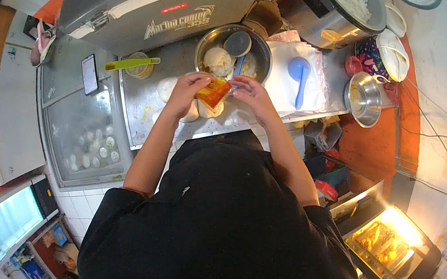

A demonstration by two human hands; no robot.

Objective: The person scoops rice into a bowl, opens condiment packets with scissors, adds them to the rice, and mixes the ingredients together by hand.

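Note:
My left hand (189,89) grips the left side of a small clear packet of red-orange sauce (213,93). At its upper right corner is my right hand (251,95), fingers bent close to the packet's edge; whether they pinch it cannot be told. Under the packet lie several pale wrapped bundles (190,112) on the metal worktop (132,102). Just beyond my hands stands a steel bowl (199,53) with a mound of rice (218,61) and a blue-handled ladle (238,44) in it. To the right, a blue scoop (298,68) rests on white wrapping sheets (278,89).
A grey cooler box (140,1) stands behind the worktop, with a large rice pot (327,24) at its right. Left are a tub (139,70) with a green-handled utensil (132,64) across it, and a phone (89,75) on a glass-topped freezer (75,123). A lit display case (388,242) stands lower right.

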